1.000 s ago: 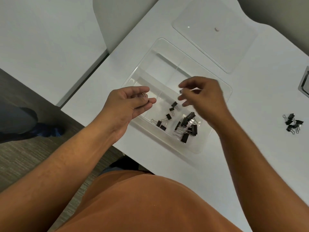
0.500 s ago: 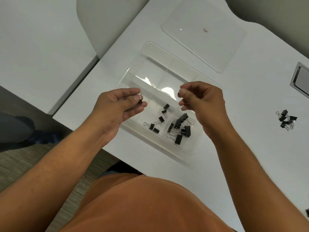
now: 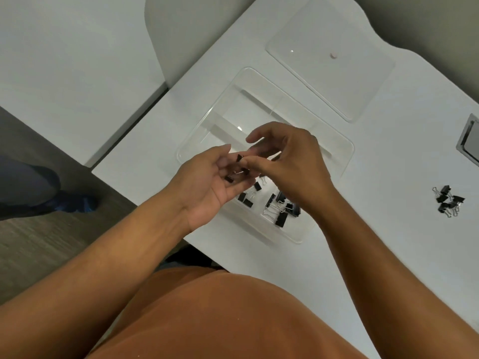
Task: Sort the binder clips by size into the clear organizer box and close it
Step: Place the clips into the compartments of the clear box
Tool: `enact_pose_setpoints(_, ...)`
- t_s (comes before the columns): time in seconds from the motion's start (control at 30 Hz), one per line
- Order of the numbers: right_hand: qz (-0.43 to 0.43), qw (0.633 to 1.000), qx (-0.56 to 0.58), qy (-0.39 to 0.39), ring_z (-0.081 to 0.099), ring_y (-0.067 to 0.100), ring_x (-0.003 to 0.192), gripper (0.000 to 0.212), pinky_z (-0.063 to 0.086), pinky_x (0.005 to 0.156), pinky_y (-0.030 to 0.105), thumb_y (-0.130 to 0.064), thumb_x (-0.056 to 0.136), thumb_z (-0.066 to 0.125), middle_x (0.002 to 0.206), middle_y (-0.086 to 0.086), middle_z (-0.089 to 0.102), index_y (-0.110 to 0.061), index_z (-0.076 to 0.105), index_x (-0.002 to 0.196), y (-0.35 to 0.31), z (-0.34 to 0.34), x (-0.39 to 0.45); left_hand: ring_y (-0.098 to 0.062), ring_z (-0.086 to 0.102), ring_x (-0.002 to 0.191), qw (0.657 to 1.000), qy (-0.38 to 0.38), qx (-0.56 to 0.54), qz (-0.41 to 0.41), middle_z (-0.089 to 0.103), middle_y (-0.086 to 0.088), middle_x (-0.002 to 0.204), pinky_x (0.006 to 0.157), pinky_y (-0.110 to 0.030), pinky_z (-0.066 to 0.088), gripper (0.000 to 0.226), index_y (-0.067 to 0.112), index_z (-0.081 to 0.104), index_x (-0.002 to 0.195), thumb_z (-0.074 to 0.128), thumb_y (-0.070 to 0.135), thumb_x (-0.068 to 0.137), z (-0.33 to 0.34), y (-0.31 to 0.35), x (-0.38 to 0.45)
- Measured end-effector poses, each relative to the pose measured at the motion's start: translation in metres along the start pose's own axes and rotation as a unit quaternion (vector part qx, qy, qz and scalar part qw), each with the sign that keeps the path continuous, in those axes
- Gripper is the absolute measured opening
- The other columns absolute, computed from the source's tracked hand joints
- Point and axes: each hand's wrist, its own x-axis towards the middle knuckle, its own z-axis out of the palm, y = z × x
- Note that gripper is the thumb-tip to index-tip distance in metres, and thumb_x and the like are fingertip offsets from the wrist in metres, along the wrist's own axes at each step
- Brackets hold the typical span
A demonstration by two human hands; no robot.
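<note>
The clear organizer box (image 3: 344, 146) lies open on the white table. Its near compartments hold small black binder clips (image 3: 246, 199) on the left and larger ones (image 3: 281, 209) on the right. My left hand (image 3: 207, 182) is palm up over the box's near left part, with a few small black clips (image 3: 237, 172) resting on its fingers. My right hand (image 3: 293, 164) meets it, fingertips pinching at one small clip (image 3: 239, 158) on the left hand. The far compartments look empty.
The clear lid (image 3: 331, 73) lies flat beyond the box. A small pile of black clips (image 3: 448, 200) sits on the table at the right. A grey recessed plate (image 3: 470, 141) is at the right edge. Floor and a shoe (image 3: 70, 200) lie left of the table.
My hands were apart, each holding something small; they have come together over the box. The left palm has turned up and shows clips, and the right fingertips now reach into it.
</note>
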Motion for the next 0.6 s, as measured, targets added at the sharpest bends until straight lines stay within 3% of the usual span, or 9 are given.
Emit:
enact_pose_setpoints(0.07,-0.019,0.998,-0.061,0.009,0.071,-0.002,0.086,0.024,0.049,0.067,0.008,-0.021,0.086,0.084,0.090,-0.013,0.078,-0.027,0.074,0.107,0.002,0.007,-0.003,-0.028,0.073,0.101,1.000,-0.015,-0.016,-0.005,0.068,-0.027,0.120,0.101,-0.044,0.058,0.039,-0.008,0.066,0.127,0.051,0.022,0.107,0.003,-0.003,0.001)
enact_pose_setpoints(0.13,-0.017,0.997,-0.072,0.001,0.071,-0.003,0.089,0.022,0.050,0.071,0.008,-0.021,0.091,0.079,0.095,-0.015,0.078,-0.028,0.073,0.111,0.004,0.007,-0.005,-0.028,0.073,0.102,1.000,-0.014,-0.012,0.001,0.068,-0.027,0.124,0.100,-0.043,0.059,0.036,-0.009,0.064,0.129,0.054,0.017,0.105,0.003,-0.005,0.001)
enact_pose_setpoints(0.3,0.008,0.999,0.048,0.014,0.077,0.008,0.092,0.025,0.064,0.080,0.033,-0.009,0.096,0.072,0.101,-0.008,0.080,-0.020,0.072,0.119,0.011,0.000,-0.010,-0.034,0.074,0.111,1.000,-0.007,0.023,0.002,0.071,-0.027,0.125,0.099,-0.041,0.059,0.030,-0.008,0.068,0.125,0.060,0.008,0.100,0.001,-0.005,-0.001)
enact_pose_setpoints(0.37,0.007,0.995,0.079,0.064,0.076,0.009,0.093,0.022,0.063,0.079,0.031,-0.005,0.096,0.069,0.099,-0.008,0.080,-0.017,0.073,0.115,0.016,-0.004,-0.010,-0.037,0.074,0.110,1.000,-0.002,0.020,0.001,0.071,-0.029,0.123,0.097,-0.041,0.059,0.032,-0.009,0.065,0.127,0.058,0.009,0.101,0.000,-0.003,-0.002)
enact_pose_setpoints(0.47,-0.016,0.994,-0.065,0.091,0.071,0.001,0.091,0.019,0.055,0.076,0.015,-0.010,0.099,0.066,0.097,-0.015,0.077,-0.023,0.074,0.110,0.025,-0.011,-0.008,-0.036,0.075,0.109,1.000,-0.003,0.009,-0.002,0.073,-0.027,0.120,0.095,-0.040,0.060,0.035,-0.009,0.064,0.128,0.051,0.015,0.105,-0.002,-0.001,-0.005)
enact_pose_setpoints(0.6,-0.085,0.946,-0.312,-0.005,0.065,0.015,0.091,0.018,0.051,0.074,0.032,-0.015,0.098,0.068,0.098,-0.007,0.074,-0.025,0.076,0.109,0.039,-0.010,-0.003,-0.036,0.074,0.111,1.000,-0.002,0.023,0.017,0.073,-0.025,0.122,0.096,-0.041,0.061,0.035,-0.007,0.063,0.130,0.052,0.014,0.104,-0.009,0.000,-0.007)
